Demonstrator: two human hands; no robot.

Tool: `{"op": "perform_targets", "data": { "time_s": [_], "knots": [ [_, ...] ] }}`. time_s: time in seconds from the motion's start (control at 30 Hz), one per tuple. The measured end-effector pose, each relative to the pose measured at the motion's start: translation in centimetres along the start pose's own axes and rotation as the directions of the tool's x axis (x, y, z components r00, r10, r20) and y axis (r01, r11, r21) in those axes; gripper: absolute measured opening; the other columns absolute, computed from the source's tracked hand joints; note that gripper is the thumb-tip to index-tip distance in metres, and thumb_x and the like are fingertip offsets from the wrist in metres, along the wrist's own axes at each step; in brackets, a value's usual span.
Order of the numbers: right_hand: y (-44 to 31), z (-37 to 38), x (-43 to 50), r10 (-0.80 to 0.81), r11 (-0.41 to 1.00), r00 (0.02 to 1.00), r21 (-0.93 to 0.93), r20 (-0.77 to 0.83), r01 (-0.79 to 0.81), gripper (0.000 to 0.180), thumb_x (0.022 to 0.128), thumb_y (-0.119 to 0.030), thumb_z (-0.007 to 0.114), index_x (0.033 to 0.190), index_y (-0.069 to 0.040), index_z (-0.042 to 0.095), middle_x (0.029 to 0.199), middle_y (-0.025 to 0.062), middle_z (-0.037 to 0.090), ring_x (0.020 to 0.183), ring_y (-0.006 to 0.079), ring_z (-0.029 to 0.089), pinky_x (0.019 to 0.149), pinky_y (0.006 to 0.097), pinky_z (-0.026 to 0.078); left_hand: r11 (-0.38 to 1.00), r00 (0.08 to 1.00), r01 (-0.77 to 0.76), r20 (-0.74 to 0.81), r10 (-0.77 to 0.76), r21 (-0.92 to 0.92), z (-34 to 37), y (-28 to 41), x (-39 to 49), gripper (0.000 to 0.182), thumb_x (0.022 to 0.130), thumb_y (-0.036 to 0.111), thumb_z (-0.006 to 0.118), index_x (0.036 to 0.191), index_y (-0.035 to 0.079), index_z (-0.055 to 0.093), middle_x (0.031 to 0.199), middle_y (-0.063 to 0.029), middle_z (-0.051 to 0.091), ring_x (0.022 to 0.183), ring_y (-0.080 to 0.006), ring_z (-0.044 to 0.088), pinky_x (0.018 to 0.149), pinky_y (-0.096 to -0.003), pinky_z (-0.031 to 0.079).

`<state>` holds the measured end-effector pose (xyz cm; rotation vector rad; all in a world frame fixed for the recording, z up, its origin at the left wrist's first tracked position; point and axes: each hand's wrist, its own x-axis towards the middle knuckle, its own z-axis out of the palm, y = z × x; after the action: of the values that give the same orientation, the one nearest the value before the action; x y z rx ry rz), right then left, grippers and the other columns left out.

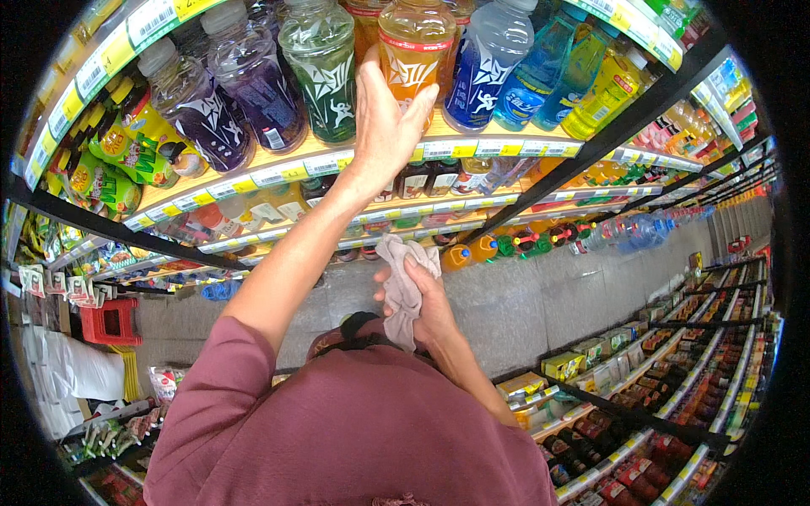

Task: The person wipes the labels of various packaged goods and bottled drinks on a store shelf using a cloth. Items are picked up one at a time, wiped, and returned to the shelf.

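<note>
My left hand [387, 117] reaches up to a shelf and grips a plastic bottle of orange drink [411, 66], thumb along its right side and fingers around its left. The bottle stands upright at the shelf's front edge; its lower part is partly hidden by the hand. To its left is a green drink bottle [324, 82], and to its right a dark blue one [484, 69]. In front of my body, my right hand [430, 297] holds a crumpled, greyish-pink cloth [402, 278], with the thumb pressed on top.
Purple drink bottles [256, 82] and yellow-green packs [104, 180] line the shelf's left part. Price tags run along the shelf edge [326, 163]. Large bottles [484, 246] stand along the floor [506, 310]. A red plastic stool [111, 322] is at left; stocked shelving [626, 379] stands at right.
</note>
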<state>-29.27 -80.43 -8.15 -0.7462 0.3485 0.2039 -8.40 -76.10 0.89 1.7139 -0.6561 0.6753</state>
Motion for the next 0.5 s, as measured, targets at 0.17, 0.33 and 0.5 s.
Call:
{"op": "perform_targets", "data": {
  "time_s": [0.17, 0.33, 0.5],
  "knots": [
    [0.1, -0.3, -0.3, -0.007, 1.0, 1.0, -0.004, -0.004, 0.007, 0.046, 0.097, -0.037, 0.051, 0.131, -0.006, 0.048, 0.094, 0.01, 0.067, 0.071, 0.0178, 0.065, 0.052, 0.0289, 0.051, 0.972, 0.981, 0.195, 0.025, -0.193, -0.13, 0.9, 0.2, 1.6, 0.07, 0.078, 0.022, 0.079, 0.127, -0.005, 0.038, 0.117, -0.0244, 0.054, 0.108, -0.0349, 0.057, 0.093, -0.0427, 0.045],
    [0.1, -0.3, -0.5, -0.007, 1.0, 1.0, -0.01, -0.004, 0.007, 0.047, 0.097, -0.037, 0.052, 0.131, -0.005, 0.048, 0.093, 0.01, 0.067, 0.071, 0.0177, 0.065, 0.052, 0.0293, 0.051, 0.969, 0.97, 0.243, 0.031, -0.241, -0.056, 0.5, 0.7, 1.3, 0.065, 0.079, 0.021, 0.081, 0.123, -0.004, 0.04, 0.113, -0.0161, 0.062, 0.099, -0.0197, 0.063, 0.087, -0.0327, 0.051],
    [0.2, -0.3, -0.5, -0.011, 0.999, 1.0, -0.035, -0.009, 0.01, 0.047, 0.096, -0.036, 0.053, 0.13, -0.005, 0.049, 0.093, 0.01, 0.067, 0.071, 0.0177, 0.065, 0.052, 0.0291, 0.051, 0.996, 0.996, 0.084, -0.037, -0.085, -0.033, 0.4, 1.1, 0.2, 0.066, 0.077, 0.017, 0.081, 0.124, -0.002, 0.039, 0.119, -0.0158, 0.058, 0.106, -0.0198, 0.061, 0.091, -0.0331, 0.05]
  ]
}}
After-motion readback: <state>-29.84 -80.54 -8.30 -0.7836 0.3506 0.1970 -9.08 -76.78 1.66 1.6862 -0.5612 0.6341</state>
